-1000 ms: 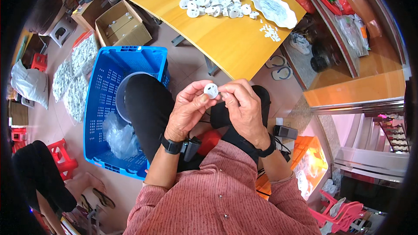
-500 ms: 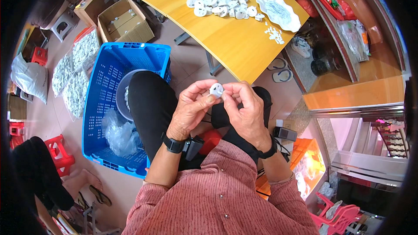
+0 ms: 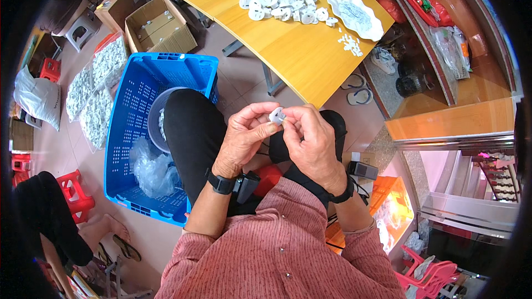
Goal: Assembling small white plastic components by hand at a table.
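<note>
Above my knees, my left hand [image 3: 247, 136] pinches a small round white plastic piece [image 3: 276, 115] with dark holes in its face, thumb below and fingers behind. My right hand [image 3: 312, 139] is closed at the piece's right edge, thumb and forefinger pressed against it; anything smaller between those fingertips is hidden. The piece sits tilted, partly covered by the fingers. Beyond my hands, a heap of similar white plastic pieces [image 3: 281, 1] lies on the yellow wooden table [image 3: 288, 50]. Tiny white bits [image 3: 350, 45] are scattered near a scalloped white dish [image 3: 372, 29] of small greyish parts.
Left of my leg stands a blue crate [image 3: 119, 149] holding a round tub [image 3: 157, 124] and clear plastic bags [image 3: 151, 169]. Past it are bags of white pieces [image 3: 95, 97] and an open cardboard box [image 3: 160, 27]. Another person's leg [image 3: 58, 216] is at the lower left.
The round white piece has turned and tilted between my fingertips, so its face shows less. My right fingers have shifted slightly over it. Both hands stay in nearly the same place.
</note>
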### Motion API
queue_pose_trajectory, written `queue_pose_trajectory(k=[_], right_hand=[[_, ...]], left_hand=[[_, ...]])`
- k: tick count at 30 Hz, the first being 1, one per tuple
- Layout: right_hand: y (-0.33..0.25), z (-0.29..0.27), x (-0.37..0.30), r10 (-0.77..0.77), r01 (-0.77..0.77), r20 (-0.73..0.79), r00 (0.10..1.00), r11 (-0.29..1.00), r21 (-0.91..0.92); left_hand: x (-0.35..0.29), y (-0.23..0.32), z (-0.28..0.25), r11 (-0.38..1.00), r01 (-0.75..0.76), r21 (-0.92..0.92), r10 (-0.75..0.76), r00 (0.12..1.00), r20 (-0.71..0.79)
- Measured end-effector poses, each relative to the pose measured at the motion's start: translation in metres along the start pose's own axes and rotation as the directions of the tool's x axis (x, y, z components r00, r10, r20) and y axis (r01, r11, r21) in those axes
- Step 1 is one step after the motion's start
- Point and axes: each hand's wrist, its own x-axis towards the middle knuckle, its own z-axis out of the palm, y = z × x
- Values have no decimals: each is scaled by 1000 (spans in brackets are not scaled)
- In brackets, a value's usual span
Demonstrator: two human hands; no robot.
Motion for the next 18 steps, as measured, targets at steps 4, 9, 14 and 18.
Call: queue_pose_trajectory(k=[4,9,14,18], right_hand=[[-4,-5,5,-43,46,49,998,997,-61],[-5,-5,9,-83,93,85,993,989,-116],[-1,0,7,-63,69,71,995,994,-80],[1,2,4,50,-51,22,999,995,84]], left_hand=[[0,1,-1,996,-1,94,1,1000,8],[0,4,0,968,-20,251,23,1000,-8],[1,6,0,965,-23,262,26,1000,-5],[0,5,-3,991,-15,131,21,999,-43]])
